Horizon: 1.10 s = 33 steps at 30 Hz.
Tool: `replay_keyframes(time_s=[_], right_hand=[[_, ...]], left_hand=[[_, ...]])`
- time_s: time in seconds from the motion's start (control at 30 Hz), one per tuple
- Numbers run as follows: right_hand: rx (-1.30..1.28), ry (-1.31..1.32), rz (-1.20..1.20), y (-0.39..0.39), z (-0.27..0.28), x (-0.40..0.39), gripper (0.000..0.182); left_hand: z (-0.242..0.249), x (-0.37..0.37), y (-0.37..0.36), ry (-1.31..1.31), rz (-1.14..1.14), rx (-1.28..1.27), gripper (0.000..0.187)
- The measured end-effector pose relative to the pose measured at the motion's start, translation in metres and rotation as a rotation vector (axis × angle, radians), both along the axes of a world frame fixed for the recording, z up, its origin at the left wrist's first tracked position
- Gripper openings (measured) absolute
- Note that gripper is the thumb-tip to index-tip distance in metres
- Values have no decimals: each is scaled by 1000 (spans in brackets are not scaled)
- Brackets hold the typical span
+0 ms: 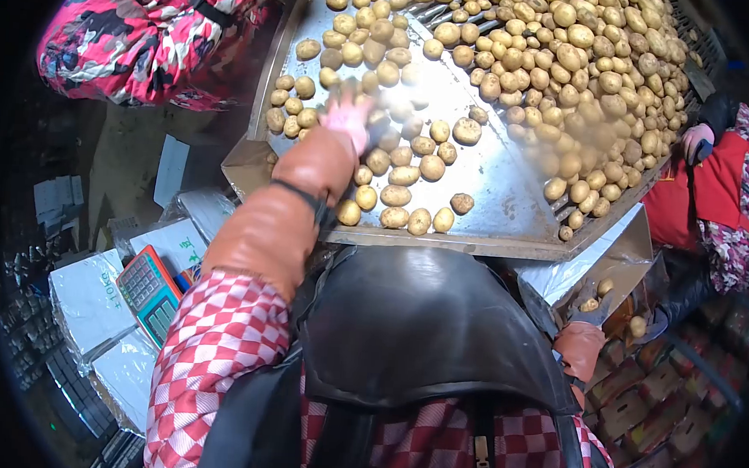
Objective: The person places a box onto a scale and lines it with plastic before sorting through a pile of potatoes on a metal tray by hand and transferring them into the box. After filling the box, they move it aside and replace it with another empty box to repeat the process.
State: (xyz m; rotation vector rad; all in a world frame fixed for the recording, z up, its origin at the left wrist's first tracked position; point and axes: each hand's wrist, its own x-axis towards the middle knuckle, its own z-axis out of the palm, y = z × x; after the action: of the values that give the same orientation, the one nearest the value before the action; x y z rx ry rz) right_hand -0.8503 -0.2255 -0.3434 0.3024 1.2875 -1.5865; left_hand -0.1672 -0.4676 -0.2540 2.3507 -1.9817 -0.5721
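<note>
My left hand (346, 121), in a pink glove with grey fingertips, reaches over the metal table (500, 185) with its fingers apart, somewhat blurred. It is among loose potatoes (404, 175) and holds none that I can see. Low on the right, my right hand (585, 313), in a dark glove, is beside a lined cardboard box (629, 263) below the table edge. A potato (589, 305) rests in its fingers, and another potato (605, 287) is just above them.
A large potato heap (569, 83) covers the table's right side. One person (156, 36) stands at the upper left, another (716, 184) at the right with a gloved hand by the rim. A scale (149, 293) lies on wrapped white boxes (96, 300) at the left.
</note>
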Motion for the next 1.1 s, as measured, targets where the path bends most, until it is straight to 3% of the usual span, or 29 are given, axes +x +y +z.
replay_keyframes(time_s=[0.03,0.1,0.13,0.17,0.2,0.23,0.27,0.3,0.37,0.4,0.43,0.47,0.5,0.53,0.57,0.63,0.67,0.7,0.77,0.83,0.9,0.97,1.0,1.03,1.1], right_hand=[[-2,-2,7,-4,3,11,47],[-361,-10,451,-27,22,65,44],[-112,241,458,-53,37,99,43],[-93,266,536,-80,65,150,45],[-246,417,750,-99,67,179,48],[-87,343,822,-126,106,229,50],[74,271,894,-153,140,266,52],[49,304,1169,-168,132,273,49],[117,496,1576,-195,144,311,32],[38,557,1755,-202,117,318,26],[137,626,2049,-212,115,337,26],[165,705,2147,-211,97,358,26],[191,452,1980,-199,79,375,26],[190,649,2152,-203,95,403,29],[-3,549,2162,-205,80,414,28],[-249,716,2252,-214,99,443,28],[-275,655,2162,-217,109,451,28],[-296,593,2070,-219,113,455,28],[-226,657,1961,-234,117,453,28],[-184,649,1870,-246,94,440,29],[-204,622,1825,-245,72,429,32],[-24,550,1938,-236,78,422,32],[-122,546,1914,-226,81,421,32],[-382,743,2054,-226,80,416,32],[-58,517,2037,-228,88,410,30]], left_hand=[[1,0,23,35,-118,31,63],[-19,16,58,114,-284,94,58],[-15,23,69,241,-329,76,49],[-16,31,76,227,-371,-102,43],[-25,38,80,646,-47,-31,39],[-32,43,84,1055,296,40,36],[-17,36,83,825,381,-61,32],[20,25,87,755,439,-119,32],[-3,13,110,986,466,-271,32],[-33,12,121,802,221,-155,33],[8,-7,123,346,-299,-218,35],[10,-19,128,359,-532,-129,49],[19,-28,138,244,-701,-140,60],[7,-20,141,221,-710,-149,64],[-5,-10,145,199,-715,-158,67],[0,2,149,55,-471,-81,64],[-34,13,156,-216,-310,-119,57],[-12,17,157,-10,-18,-106,44],[-5,18,158,-93,262,-216,33],[-5,9,147,-91,105,-337,35],[15,-22,114,139,-117,-321,42],[25,-55,78,180,-203,-79,50],[36,-65,66,146,-190,82,51],[43,-73,56,111,-177,242,53],[32,-79,43,45,-159,198,53]])
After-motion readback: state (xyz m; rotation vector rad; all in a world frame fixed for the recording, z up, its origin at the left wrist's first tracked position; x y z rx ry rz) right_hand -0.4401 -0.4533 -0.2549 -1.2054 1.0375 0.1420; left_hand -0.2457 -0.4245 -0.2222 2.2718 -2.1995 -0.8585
